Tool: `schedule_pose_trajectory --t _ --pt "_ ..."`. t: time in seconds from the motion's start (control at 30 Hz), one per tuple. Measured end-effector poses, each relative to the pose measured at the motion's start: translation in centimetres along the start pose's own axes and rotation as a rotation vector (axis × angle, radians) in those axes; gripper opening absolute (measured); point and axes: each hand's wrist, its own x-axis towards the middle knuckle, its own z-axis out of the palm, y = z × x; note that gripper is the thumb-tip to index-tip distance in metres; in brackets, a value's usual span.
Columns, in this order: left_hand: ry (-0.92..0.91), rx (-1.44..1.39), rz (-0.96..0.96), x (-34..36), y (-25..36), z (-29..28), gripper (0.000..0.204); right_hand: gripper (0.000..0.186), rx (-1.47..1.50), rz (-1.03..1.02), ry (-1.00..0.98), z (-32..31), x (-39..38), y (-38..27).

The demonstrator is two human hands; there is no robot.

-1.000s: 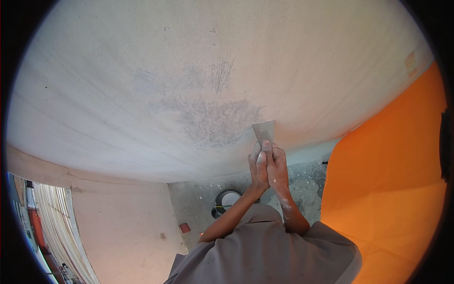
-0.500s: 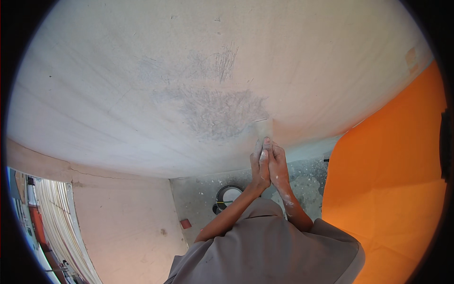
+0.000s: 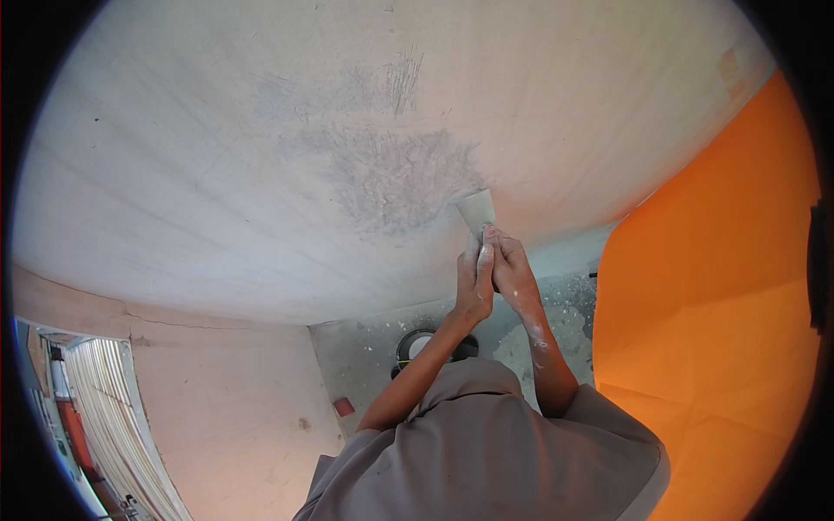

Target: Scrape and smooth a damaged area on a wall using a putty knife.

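"While I watch remotely, where's the putty knife (image 3: 476, 208)?"

"Lower right of the scuffed wall patch (image 3: 400, 178); I see left hand (image 3: 472, 285) and right hand (image 3: 514, 271) together gripping the knife."

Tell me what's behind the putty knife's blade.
Behind the putty knife's blade is the pale wall, with a grey scratched patch showing to its upper left. The wall directly behind the blade is covered, so I can't tell whether it's scratched.
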Motion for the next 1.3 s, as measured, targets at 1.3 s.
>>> schedule_pose_trajectory --t 1.3 --pt "-0.199 0.215 -0.11 -1.2 11.1 -16.2 0.014 0.046 -0.125 -0.115 0.436 0.7 3.1 0.2"
